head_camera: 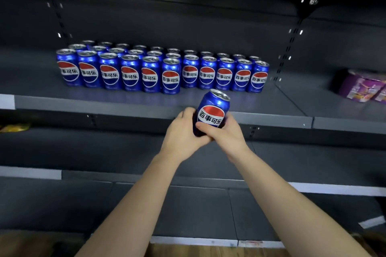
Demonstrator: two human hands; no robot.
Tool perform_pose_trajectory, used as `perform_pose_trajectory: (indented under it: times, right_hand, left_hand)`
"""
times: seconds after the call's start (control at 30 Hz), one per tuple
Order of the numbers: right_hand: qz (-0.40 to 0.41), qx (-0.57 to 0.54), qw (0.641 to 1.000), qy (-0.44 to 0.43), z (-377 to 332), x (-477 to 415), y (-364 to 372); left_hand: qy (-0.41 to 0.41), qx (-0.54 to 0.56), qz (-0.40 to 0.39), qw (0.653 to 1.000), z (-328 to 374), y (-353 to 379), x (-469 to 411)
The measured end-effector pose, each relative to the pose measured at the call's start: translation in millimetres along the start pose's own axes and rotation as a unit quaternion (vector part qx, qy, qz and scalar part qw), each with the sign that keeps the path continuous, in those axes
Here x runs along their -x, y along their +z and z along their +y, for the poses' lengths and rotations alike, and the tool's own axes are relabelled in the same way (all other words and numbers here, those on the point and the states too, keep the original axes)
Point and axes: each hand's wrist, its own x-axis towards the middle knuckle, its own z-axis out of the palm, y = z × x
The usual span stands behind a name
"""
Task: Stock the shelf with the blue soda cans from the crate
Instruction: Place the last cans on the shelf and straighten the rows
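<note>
Blue soda can [212, 110] tilted just short of the shelf [104, 101] lip, label toward me to match the stocked cans [129, 73]; my left hand [183, 129] and right hand [226, 134] both curl round its lower half, likely steadying it for the gap right of front can 6.

Cans [163, 69] stand in rows on the shelf [125, 101]; packages [362, 87] lie well right.
</note>
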Motion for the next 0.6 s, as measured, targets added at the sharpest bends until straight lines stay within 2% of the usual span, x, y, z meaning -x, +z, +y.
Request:
perform_pose_trajectory:
  times: [0.1, 0.2, 0.33, 0.6]
  right_hand:
    - [0.037, 0.025, 0.999, -0.017, -6.8, -32.4, 4.7]
    - [0.063, 0.035, 0.997, -0.022, -19.5, -64.0, 8.7]
    - [0.074, 0.043, 0.996, -0.013, -29.7, -101.6, 9.2]
    - [0.066, 0.14, 0.988, -0.012, -16.0, -138.9, 23.4]
  left_hand:
    - [0.05, -0.074, -0.029, 0.996, -18.5, -13.3, -24.2]
    - [0.058, -0.139, -0.042, 0.988, -37.6, -23.4, -44.7]
    - [0.051, -0.156, -0.036, 0.986, -56.4, -29.8, -69.0]
    - [0.038, -0.194, -0.038, 0.98, -83.4, -34.4, -95.8]
